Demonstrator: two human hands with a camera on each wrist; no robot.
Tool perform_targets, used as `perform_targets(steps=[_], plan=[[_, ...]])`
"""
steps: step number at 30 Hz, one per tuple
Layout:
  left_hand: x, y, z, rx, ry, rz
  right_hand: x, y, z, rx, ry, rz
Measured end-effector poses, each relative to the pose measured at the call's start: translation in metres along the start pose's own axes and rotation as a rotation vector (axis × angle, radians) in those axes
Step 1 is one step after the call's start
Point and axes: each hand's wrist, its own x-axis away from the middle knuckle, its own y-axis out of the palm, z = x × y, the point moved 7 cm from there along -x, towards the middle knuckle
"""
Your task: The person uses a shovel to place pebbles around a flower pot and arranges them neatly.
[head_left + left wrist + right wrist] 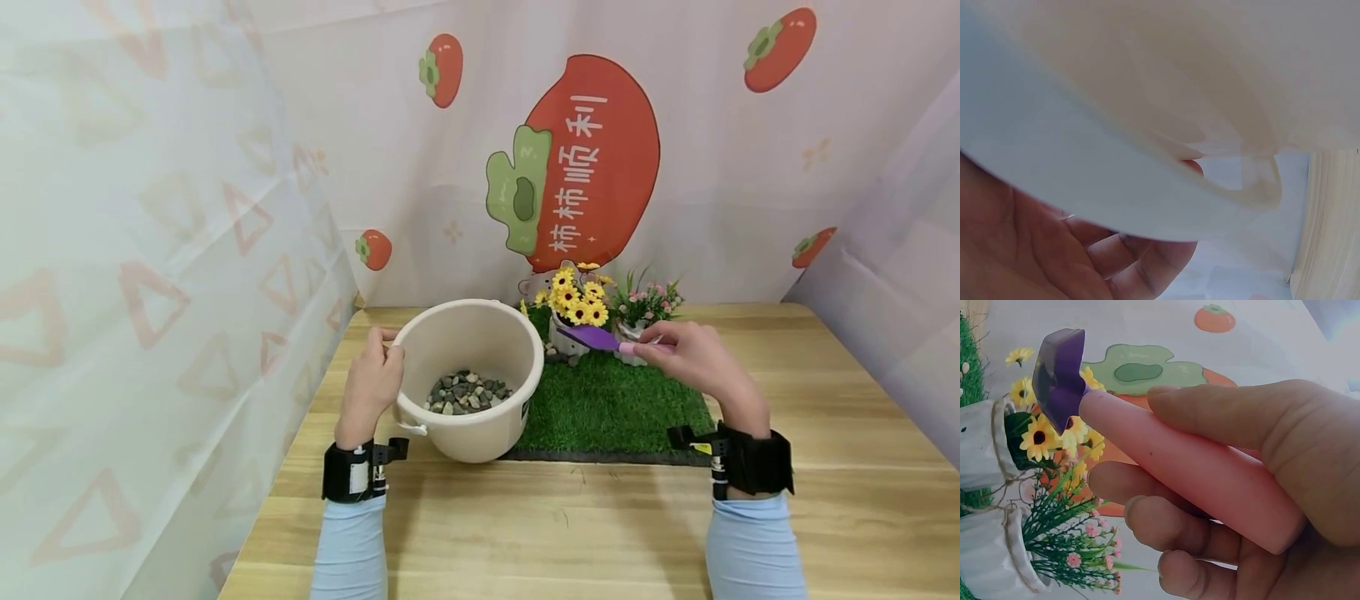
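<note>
A beige bucket [468,442] stands at the left, overlapping the edge of the artificial grass mat [615,408], with grey and pale pebbles [467,393] on its bottom. My left hand [372,379] grips the rim on its left side; in the left wrist view the fingers curl under the rim [1085,169]. In my right hand [697,358] is a small garden trowel [592,337] with a purple blade and a pink handle [1191,469], fingers and thumb wrapped about the handle. The blade overlaps the pot of yellow flowers [576,302] in the head view.
Two white pots stand at the back of the mat, one with yellow flowers, the other with pink flowers [651,302]. A few dark stones [558,357] lie by the yellow-flower pot. Behind the wooden table [570,533] hangs a printed cloth [720,167].
</note>
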Motion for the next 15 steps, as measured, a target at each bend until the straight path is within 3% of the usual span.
perform_targets(steps=[2,5,8,11,15], plan=[[0.001,-0.001,-0.002,-0.006,-0.01,0.003,-0.011,0.014,0.034,-0.03,-0.029,0.012],[0.0,0.0,-0.002,-0.002,-0.013,-0.001,-0.033,0.044,0.115,0.0,-0.04,0.061],[-0.002,0.004,0.001,0.017,-0.001,-0.011,-0.046,0.062,0.175,0.069,0.012,0.107],[-0.003,0.007,0.003,0.029,0.009,-0.009,-0.041,0.054,0.159,0.051,0.022,0.077],[0.0,0.002,0.001,0.02,-0.016,0.003,-0.019,0.017,0.035,0.016,0.026,-0.04]])
